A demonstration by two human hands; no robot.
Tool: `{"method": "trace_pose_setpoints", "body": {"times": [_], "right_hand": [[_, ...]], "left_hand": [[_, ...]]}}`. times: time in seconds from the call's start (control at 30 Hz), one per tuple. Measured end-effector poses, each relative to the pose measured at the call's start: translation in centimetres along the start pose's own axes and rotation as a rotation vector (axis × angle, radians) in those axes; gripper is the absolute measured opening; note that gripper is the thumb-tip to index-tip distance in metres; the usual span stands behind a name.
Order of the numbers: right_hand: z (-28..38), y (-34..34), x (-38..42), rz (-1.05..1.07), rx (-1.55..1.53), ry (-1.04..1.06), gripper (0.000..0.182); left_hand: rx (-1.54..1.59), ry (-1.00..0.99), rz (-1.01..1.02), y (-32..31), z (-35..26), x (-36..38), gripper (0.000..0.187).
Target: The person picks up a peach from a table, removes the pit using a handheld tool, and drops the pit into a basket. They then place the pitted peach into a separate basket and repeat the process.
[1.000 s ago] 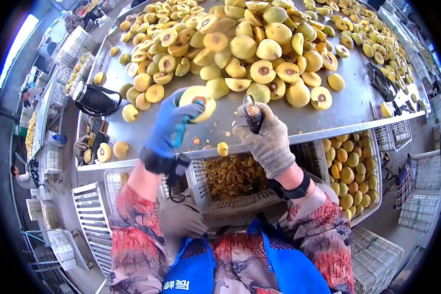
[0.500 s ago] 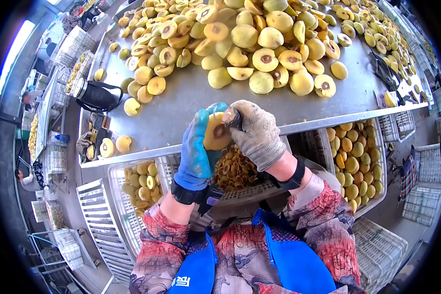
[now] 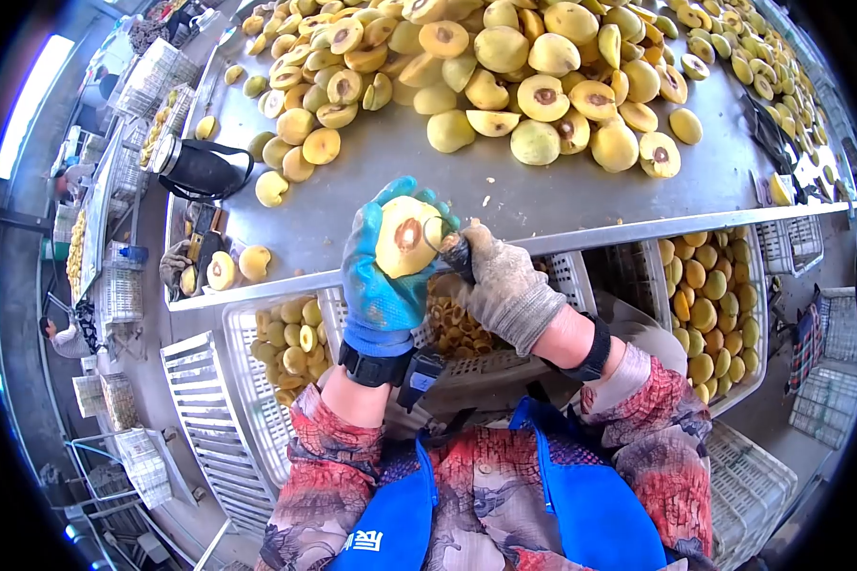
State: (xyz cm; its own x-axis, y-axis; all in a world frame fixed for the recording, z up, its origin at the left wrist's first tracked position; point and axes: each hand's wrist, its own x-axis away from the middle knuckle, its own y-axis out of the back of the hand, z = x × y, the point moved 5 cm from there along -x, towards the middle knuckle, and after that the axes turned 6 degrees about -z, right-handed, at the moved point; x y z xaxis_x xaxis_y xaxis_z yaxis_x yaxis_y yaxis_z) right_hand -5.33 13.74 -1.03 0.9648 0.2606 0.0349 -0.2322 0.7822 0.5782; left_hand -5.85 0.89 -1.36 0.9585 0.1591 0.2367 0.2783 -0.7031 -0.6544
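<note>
In a blue-green glove, my left hand [image 3: 383, 290] cups a yellow peach half [image 3: 396, 255] with its cut face up and a brown hollow at the centre. My right hand [image 3: 506, 290], in a pale grey knit glove, is closed round the dark handle of a pitting knife [image 3: 458, 255]. Its thin curved metal loop rests at the right side of the cut face. Both hands are just over the table's front edge. Below them, a crate holds brown pit pieces [image 3: 457, 328], partly hidden by my hands.
A metal table [image 3: 581, 195] carries a large heap of peach halves [image 3: 504, 48]. A black flask [image 3: 200, 169] stands at its left. Crates of peaches [image 3: 709, 314] [image 3: 290, 343] sit below the front edge. A white slatted rack [image 3: 209, 419] is at left; people work beyond.
My left hand has turned the peach half's cut face upward. My right hand has moved lower, bringing the knife's loop into view against the flesh. The whole view has shifted slightly.
</note>
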Motion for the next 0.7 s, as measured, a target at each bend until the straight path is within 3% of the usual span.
{"method": "trace_pose_setpoints", "body": {"times": [0.23, 0.33, 0.37, 0.7], "right_hand": [[-0.3, -0.8, -0.1, -0.062, -0.101, 0.01, 0.042], [-0.5, -1.3, -0.2, -0.065, -0.098, 0.04, 0.042], [-0.2, -1.1, 0.3, -0.076, -0.137, 0.036, 0.029], [-0.3, -2.2, 0.3, 0.042, -0.108, -0.053, 0.031]], "left_hand": [[-0.13, -0.172, 0.038, -0.8, 0.3, 1.0, 0.049], [-0.099, -0.204, 0.1, -0.7, 0.7, 0.8, 0.049], [-0.094, -0.201, 0.1, -1.0, 0.7, 1.0, 0.048], [-0.137, -0.227, 0.099, -0.9, 0.5, 1.6, 0.053]]}}
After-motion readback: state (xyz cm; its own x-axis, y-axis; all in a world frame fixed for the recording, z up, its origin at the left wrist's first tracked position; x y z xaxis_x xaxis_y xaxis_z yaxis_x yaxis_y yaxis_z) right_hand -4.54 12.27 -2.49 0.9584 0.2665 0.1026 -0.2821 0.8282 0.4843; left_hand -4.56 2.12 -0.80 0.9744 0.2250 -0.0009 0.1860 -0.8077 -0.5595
